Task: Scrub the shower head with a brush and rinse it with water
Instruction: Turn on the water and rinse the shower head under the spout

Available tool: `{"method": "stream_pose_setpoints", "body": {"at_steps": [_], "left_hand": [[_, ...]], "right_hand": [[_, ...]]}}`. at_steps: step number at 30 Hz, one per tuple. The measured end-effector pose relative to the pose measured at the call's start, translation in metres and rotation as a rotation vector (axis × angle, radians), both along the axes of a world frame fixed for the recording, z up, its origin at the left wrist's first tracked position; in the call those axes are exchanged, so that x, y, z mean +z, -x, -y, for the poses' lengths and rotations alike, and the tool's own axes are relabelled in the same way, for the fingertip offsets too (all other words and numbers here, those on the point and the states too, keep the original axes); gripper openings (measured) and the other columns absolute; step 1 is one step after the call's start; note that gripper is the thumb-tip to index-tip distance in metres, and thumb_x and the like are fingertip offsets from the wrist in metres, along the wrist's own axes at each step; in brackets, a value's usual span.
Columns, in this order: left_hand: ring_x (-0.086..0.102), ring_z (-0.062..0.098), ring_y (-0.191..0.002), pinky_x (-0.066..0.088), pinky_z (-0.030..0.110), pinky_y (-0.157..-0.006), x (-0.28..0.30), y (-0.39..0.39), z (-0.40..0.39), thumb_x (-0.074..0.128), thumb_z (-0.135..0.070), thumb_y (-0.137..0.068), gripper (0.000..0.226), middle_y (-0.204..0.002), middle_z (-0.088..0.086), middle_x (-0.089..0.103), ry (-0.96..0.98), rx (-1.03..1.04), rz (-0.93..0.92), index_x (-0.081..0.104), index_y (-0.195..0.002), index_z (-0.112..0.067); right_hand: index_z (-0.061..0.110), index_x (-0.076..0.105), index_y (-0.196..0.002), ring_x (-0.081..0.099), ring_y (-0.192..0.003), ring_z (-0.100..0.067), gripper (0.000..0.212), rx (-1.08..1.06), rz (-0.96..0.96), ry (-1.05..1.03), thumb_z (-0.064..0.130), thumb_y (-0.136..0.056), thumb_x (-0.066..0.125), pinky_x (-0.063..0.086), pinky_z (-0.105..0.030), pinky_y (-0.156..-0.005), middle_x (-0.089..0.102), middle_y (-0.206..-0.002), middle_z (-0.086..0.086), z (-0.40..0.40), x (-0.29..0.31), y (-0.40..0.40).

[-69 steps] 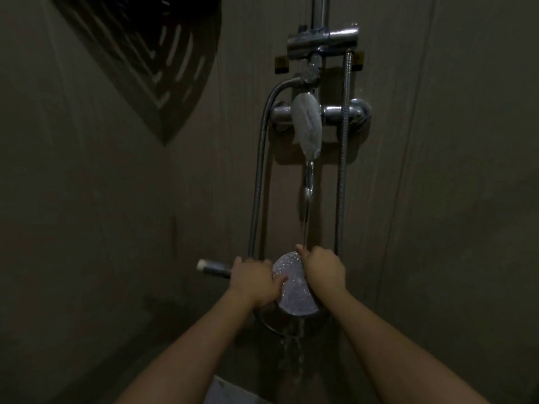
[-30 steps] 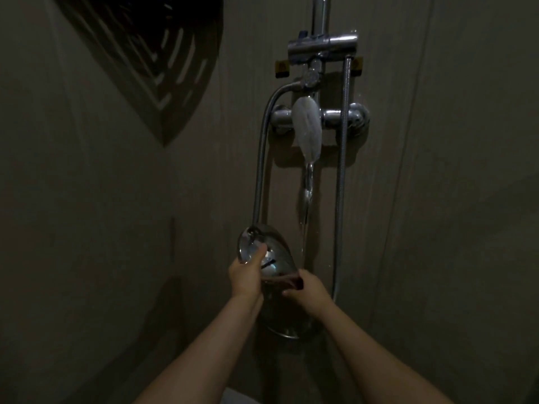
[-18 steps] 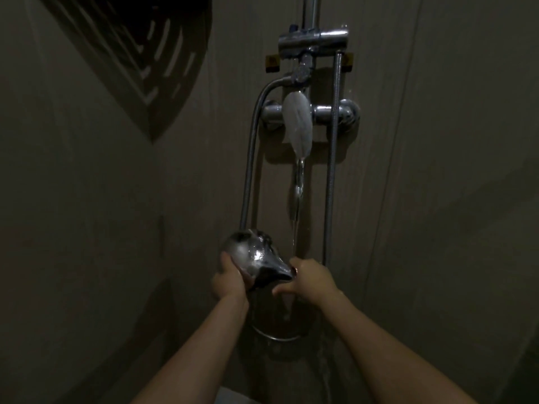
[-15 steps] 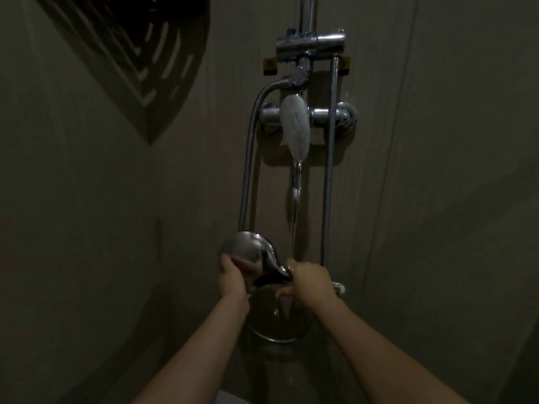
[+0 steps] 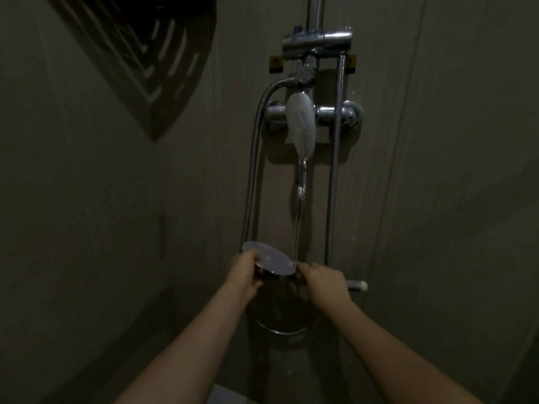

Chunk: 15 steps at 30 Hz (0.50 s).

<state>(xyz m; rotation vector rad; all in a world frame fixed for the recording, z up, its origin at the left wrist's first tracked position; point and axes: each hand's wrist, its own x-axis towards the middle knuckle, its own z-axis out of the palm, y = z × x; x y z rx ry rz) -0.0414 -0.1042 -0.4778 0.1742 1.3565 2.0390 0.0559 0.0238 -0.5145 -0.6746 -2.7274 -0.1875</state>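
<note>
Both forearms are bare, with no sleeves reaching the left hand [image 5: 243, 277] or right hand [image 5: 326, 282].

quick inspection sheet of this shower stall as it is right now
surface: dim tiled wall; floor not seen
job's things: shower head held face up, water stream from the spout landing on its right edge; brush not clearly seen
clutter: nothing seen
grippers: left hand grips the head's left rim; right hand grips its handle side
cables: two metal hoses hanging from the mixer, looping below the hands
surroundings: slotted shadow on the upper left wall
</note>
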Motion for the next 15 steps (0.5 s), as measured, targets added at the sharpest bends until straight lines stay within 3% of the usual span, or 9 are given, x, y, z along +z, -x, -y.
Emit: {"method": "stream_pose_setpoints", "body": {"at_steps": [1, 3, 5, 6, 8, 11, 15], "left_hand": [[0.057, 0.035, -0.105, 0.049, 0.046, -0.088, -0.002, 0.000, -0.001, 0.043, -0.005, -0.093, 0.029, -0.108, 0.017, 0.059, 0.017, 0.018, -0.043, 0.050, -0.121, -0.001], [0.059, 0.032, -0.107, 0.051, 0.044, -0.090, -0.004, 0.000, -0.001, 0.047, -0.008, -0.094, 0.031, -0.118, 0.016, 0.060, 0.009, 0.009, -0.094, 0.051, -0.124, -0.007], [0.061, 0.027, -0.099, 0.052, 0.042, -0.088, -0.005, -0.003, 0.000, 0.046, -0.009, -0.094, 0.026, -0.113, 0.014, 0.062, -0.009, 0.009, -0.124, 0.055, -0.118, -0.008], [0.061, 0.027, -0.098, 0.051, 0.042, -0.089, -0.005, -0.003, -0.001, 0.046, -0.009, -0.095, 0.025, -0.112, 0.014, 0.062, 0.003, 0.036, -0.143, 0.056, -0.117, -0.006], [0.060, 0.030, -0.105, 0.050, 0.045, -0.094, -0.009, 0.000, -0.009, 0.045, -0.009, -0.095, 0.028, -0.117, 0.016, 0.061, 0.078, 0.112, -0.205, 0.054, -0.121, -0.003], [0.056, 0.034, -0.115, 0.049, 0.045, -0.097, -0.012, -0.005, -0.022, 0.044, -0.018, -0.097, 0.034, -0.129, 0.019, 0.056, 0.147, 0.149, -0.192, 0.049, -0.128, -0.005], [0.045, 0.039, -0.128, 0.040, 0.048, -0.097, -0.009, -0.010, -0.026, 0.032, -0.054, -0.094, 0.062, -0.135, 0.018, 0.049, -0.144, -0.040, 0.243, 0.043, -0.134, -0.008]], "right_hand": [[0.023, 0.045, -0.132, 0.060, -0.107, -0.026, 0.044, -0.047, 0.021, 0.115, 0.023, -0.088, 0.054, 0.048, -0.036, -0.087, 0.062, -0.118, -0.006, 0.001, 0.002, 0.002], [0.016, 0.053, -0.122, 0.064, -0.099, -0.024, 0.045, -0.051, 0.050, 0.557, 0.023, -0.080, 0.068, 0.052, -0.036, -0.085, 0.065, -0.111, -0.008, -0.002, 0.008, 0.005], [0.009, 0.058, -0.109, 0.067, -0.072, -0.017, 0.039, -0.007, 0.053, 1.076, 0.013, -0.074, 0.075, 0.058, -0.032, -0.068, 0.070, -0.087, -0.008, -0.006, 0.012, 0.003], [0.008, 0.059, -0.100, 0.064, -0.061, -0.011, 0.032, 0.019, 0.043, 1.173, 0.009, -0.073, 0.076, 0.057, -0.027, -0.059, 0.069, -0.073, -0.003, -0.006, 0.012, 0.001], [0.013, 0.060, -0.094, 0.062, -0.065, -0.006, 0.028, 0.002, -0.023, 1.061, 0.012, -0.072, 0.077, 0.054, -0.020, -0.058, 0.068, -0.076, 0.003, -0.008, 0.011, 0.003], [0.017, 0.063, -0.111, 0.066, -0.096, -0.020, 0.048, -0.131, -0.156, 0.778, 0.026, -0.067, 0.080, 0.055, -0.032, -0.083, 0.069, -0.106, -0.004, -0.009, 0.006, 0.007], [0.017, 0.057, -0.115, 0.062, -0.105, -0.028, 0.030, -0.181, -0.168, 0.449, 0.026, -0.086, 0.060, 0.049, -0.034, -0.086, 0.066, -0.112, -0.011, -0.004, 0.007, -0.003]]}}
